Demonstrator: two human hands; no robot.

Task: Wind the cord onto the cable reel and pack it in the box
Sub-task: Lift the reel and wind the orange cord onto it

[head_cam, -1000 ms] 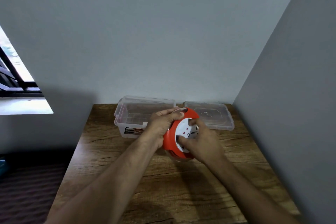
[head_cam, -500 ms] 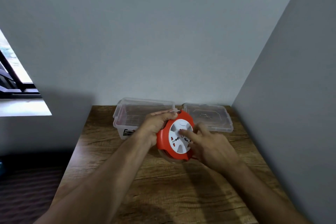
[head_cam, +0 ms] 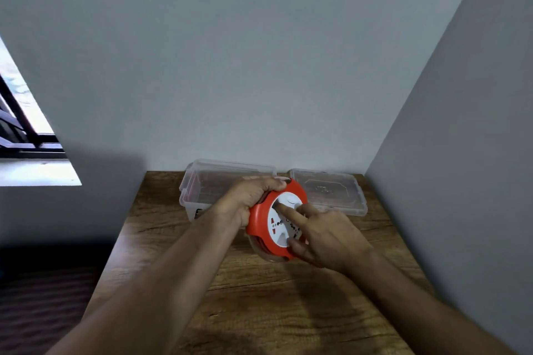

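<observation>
Orange cable reel (head_cam: 259, 216) tilts above the wooden table (head_cam: 259, 311), near the clear box (head_cam: 199, 181); left hand (head_cam: 248, 199) curls round its rim, right hand (head_cam: 328, 236) presses an extended forefinger into the white face

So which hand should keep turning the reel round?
The right hand: its finger already sits on the cable reel's white face, while the left hand grips the orange rim, steadying it.

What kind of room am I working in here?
Probably a home room corner: a small wooden table pushed against plain grey walls, a barred window at left, and a household clear plastic box.
</observation>
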